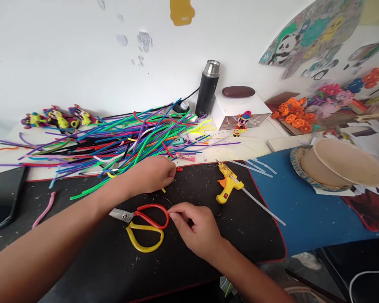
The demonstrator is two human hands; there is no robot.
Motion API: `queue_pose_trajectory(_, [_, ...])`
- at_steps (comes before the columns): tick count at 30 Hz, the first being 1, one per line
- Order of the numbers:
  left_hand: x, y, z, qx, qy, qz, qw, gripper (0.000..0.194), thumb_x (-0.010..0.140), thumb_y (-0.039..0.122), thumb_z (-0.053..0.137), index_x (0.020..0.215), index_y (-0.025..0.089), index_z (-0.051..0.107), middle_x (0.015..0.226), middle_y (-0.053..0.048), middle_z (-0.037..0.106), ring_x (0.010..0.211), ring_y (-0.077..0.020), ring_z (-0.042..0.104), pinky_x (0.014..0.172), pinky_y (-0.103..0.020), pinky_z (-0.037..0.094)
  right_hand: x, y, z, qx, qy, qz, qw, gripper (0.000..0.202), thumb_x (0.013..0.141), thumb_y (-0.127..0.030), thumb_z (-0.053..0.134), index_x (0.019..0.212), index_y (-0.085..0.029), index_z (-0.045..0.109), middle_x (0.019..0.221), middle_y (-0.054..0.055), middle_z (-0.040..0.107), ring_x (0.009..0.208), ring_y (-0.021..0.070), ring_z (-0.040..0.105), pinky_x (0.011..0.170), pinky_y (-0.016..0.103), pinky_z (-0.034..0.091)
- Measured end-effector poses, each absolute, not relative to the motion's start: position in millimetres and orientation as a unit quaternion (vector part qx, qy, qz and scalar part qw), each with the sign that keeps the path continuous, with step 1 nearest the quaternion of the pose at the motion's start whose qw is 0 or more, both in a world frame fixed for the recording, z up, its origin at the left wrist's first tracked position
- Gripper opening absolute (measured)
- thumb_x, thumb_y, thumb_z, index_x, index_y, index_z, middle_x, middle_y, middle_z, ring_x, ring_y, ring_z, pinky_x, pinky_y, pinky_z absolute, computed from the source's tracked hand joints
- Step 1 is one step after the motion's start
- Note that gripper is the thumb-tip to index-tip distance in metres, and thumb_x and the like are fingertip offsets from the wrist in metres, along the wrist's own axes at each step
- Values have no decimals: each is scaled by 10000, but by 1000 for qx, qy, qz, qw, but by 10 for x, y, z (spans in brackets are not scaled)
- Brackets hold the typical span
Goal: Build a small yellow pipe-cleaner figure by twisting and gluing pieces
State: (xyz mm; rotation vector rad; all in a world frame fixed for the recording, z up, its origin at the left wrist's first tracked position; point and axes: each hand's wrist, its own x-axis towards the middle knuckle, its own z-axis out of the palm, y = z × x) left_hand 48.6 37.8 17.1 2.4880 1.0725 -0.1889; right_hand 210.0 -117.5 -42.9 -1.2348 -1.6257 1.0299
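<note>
So on the left of this desk there's a phone and a loose pink pipe cleaner lying on the black mat, with a huge heap of pipe cleaners on the far side. Those should be light, fuzzy and bendy, easy to pinch anywhere, though the cut wire ends might poke you. Scissors sit near the middle, tips pointing left; probably the heaviest thing in reach, best taken by the coated loops. Just beyond them the left hand is curled knuckles-up by the heap's near edge, and honestly I can't tell what's in it. A thin wiry strand shows between the two hands, which are apart. I'd guess it's springy and kinks easily, so fingertips near an end. Right hand is just right of the red loop, thumb and index pressed together; can't tell if they've caught the strand. Further right, the yellow glue gun lies on its side: grab the handle, nozzle could be hot.
</note>
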Motion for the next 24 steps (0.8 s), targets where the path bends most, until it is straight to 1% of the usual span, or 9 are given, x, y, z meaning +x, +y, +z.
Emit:
queue_pose_trajectory(2, [439,337,294,842,435,-5,320,124,851,294,628,818,218,720,763,-16,713,688,-201,624,609,-285,411,2114,-1150,-401,-514,-598,433,438,205,1000,-296,612,957,-183,777,648,-4,664,538,118,541,545,238,395])
queue_pose_trajectory(5, [355,226,409,713,452,91,528,255,846,463,695,813,210,691,671,30,616,599,-150,533,558,-256,385,2142,-1077,-345,-537,-512,480,469,227,987,-352,634,935,-176,768,579,-40,541,505,107,435,499,236,337])
queue_pose_trajectory(6, [331,181,416,677,451,125,568,284,827,484,730,797,205,684,655,39,584,587,-135,496,547,-249,365,2150,-1045,-324,-539,-488,497,474,238,983,-374,641,935,-175,763,574,-46,518,498,103,409,489,237,322])
queue_pose_trajectory(8, [291,89,385,614,452,181,621,306,790,483,789,804,192,696,696,31,593,606,-122,474,561,-242,364,2154,-979,-277,-537,-460,523,476,258,976,-407,651,944,-173,755,570,-53,493,493,101,386,480,239,303])
queue_pose_trajectory(11, [245,-26,289,557,461,240,648,308,749,452,844,783,176,711,730,10,612,658,-130,494,598,-242,394,2126,-898,-207,-526,-459,539,471,261,965,-416,663,958,-170,750,574,-53,492,501,104,406,483,243,301])
queue_pose_trajectory(14, [199,-103,215,541,460,260,655,288,765,434,849,787,176,722,735,13,611,679,-130,499,626,-240,410,2073,-850,-154,-516,-464,543,472,248,960,-407,667,952,-168,736,584,-54,495,505,101,411,488,245,304])
queue_pose_trajectory(24, [95,-253,156,564,462,231,644,318,833,487,799,841,182,710,756,20,620,672,-128,515,604,-228,414,1943,-811,-127,-499,-474,541,484,210,941,-389,687,895,-185,700,587,-62,484,507,98,405,498,245,315])
